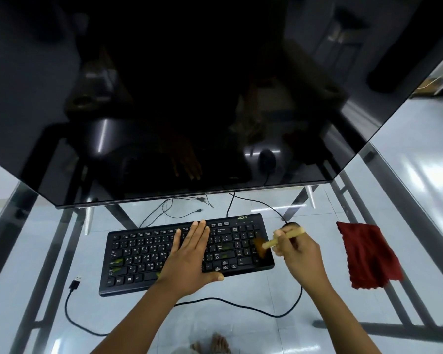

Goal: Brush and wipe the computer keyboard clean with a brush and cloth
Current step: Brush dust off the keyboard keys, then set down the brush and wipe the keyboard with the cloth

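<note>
A black keyboard (143, 254) lies on the glass table, with greenish smudges on some left and lower keys. My left hand (189, 256) rests flat on its middle, fingers spread, pressing it down. My right hand (298, 251) grips a wooden-handled brush (284, 238); its brown bristles touch the number pad at the keyboard's right end and look blurred. A dark red cloth (368, 256) lies crumpled on the table to the right, apart from both hands.
A large dark monitor (189, 98) leans over the back of the glass table (36, 251). A black mouse (290, 224) sits behind my right hand. The keyboard's cable (69, 302) with a loose USB plug loops along the front. Metal table frame shows beneath.
</note>
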A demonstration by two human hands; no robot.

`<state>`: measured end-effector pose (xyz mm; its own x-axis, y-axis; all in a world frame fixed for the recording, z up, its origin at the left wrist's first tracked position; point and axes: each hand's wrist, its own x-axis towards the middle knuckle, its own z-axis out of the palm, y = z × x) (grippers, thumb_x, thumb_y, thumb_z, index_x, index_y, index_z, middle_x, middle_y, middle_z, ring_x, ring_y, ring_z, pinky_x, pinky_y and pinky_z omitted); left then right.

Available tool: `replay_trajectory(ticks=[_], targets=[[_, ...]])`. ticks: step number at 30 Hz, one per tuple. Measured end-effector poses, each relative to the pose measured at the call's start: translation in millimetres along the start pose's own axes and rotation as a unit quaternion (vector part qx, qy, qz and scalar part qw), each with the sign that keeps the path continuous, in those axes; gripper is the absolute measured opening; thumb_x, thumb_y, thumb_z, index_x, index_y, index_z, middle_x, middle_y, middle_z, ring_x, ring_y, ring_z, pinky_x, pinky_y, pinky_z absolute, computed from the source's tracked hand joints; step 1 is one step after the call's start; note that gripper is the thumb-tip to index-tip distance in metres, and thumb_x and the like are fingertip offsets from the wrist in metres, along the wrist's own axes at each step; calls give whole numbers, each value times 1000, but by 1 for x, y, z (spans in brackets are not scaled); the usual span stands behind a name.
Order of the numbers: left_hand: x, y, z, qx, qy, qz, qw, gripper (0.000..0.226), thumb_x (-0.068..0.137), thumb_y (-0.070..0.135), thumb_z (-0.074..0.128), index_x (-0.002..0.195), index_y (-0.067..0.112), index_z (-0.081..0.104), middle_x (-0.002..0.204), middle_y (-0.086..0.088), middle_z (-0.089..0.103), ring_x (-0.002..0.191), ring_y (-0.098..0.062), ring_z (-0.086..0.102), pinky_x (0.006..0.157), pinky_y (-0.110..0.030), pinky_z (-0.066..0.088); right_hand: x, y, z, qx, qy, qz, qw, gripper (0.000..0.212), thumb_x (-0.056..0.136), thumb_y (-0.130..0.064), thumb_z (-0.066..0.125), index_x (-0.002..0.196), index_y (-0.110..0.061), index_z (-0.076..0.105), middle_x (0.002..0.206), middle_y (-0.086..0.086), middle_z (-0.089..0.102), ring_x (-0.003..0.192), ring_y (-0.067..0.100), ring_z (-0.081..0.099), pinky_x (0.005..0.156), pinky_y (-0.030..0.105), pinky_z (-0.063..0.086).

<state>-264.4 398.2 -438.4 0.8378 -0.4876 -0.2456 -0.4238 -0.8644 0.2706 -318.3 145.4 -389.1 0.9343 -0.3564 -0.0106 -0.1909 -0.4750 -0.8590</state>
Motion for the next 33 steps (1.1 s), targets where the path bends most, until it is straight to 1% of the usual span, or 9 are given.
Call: replay_trajectory(ticks=[2,6,9,11,13,16,21,26,33], targets=[[0,-1,1,2,1,0,1000,124,57,91,20,151,20,-15,155,8,-29,138,-6,-34,116,-42,-18,-3,-4,3,16,-70,26,997,11,97,-16,59,87,-13,63,67,-7,73,67,5,68,67,16,57],[2,-1,2,-5,4,-2,1000,125,55,92,19,151,19,-14,156,7,-27,139,-6,-33,116,-43,-18,8,2,-2,17,86,-7,996,11,96,-13,60,87,-19,63,84,-1,68,75,8,66,67,6,47],[1,-1,1,2,4,7,1000,124,60,93,25,151,19,-15,156,7,-28,140,-7,-33,116,-43,-19,8,-1,4,99,-41,60,992,9,97,-13,59,89,-13,64,78,2,75,73,15,72,71,22,58],[3,3,0,0,12,22,1000,119,68,92,30,151,19,-13,157,7,-25,140,-6,-32,114,-43,-20,7,3,6,33,-56,58,996,8,96,-18,61,88,-17,65,75,-6,74,72,13,69,66,22,57],[7,11,-2,-11,31,41,999,110,75,88,24,152,18,-9,158,7,-21,141,-5,-30,114,-43,-18,11,9,-2,31,44,68,996,7,95,-20,63,88,-19,65,75,-2,70,66,13,64,57,22,51],[24,37,-11,-13,46,84,995,99,82,81,22,153,18,-5,159,7,-17,143,-5,-25,117,-42,-14,13,15,-32,178,191,113,959,3,92,-12,68,91,-10,66,75,-4,71,70,14,68,63,20,54],[61,91,-21,-3,36,147,988,91,85,75,19,153,19,-7,158,8,-19,143,-6,-24,119,-42,-11,9,39,-68,209,284,133,926,13,83,-8,77,87,-15,67,83,2,72,81,20,70,75,31,56],[97,140,-17,22,-7,201,979,93,85,75,19,153,17,-9,158,6,-23,142,-6,-28,119,-43,-12,-1,81,-72,117,286,170,936,15,80,-7,79,77,-15,67,76,2,68,73,19,64,61,14,51],[126,166,2,46,-27,218,975,96,75,74,2,152,18,-12,158,3,-22,143,-11,-26,119,-45,-9,-16,121,-61,-215,235,98,943,16,74,-25,85,78,-19,71,73,-7,66,68,12,55,60,33,54]])
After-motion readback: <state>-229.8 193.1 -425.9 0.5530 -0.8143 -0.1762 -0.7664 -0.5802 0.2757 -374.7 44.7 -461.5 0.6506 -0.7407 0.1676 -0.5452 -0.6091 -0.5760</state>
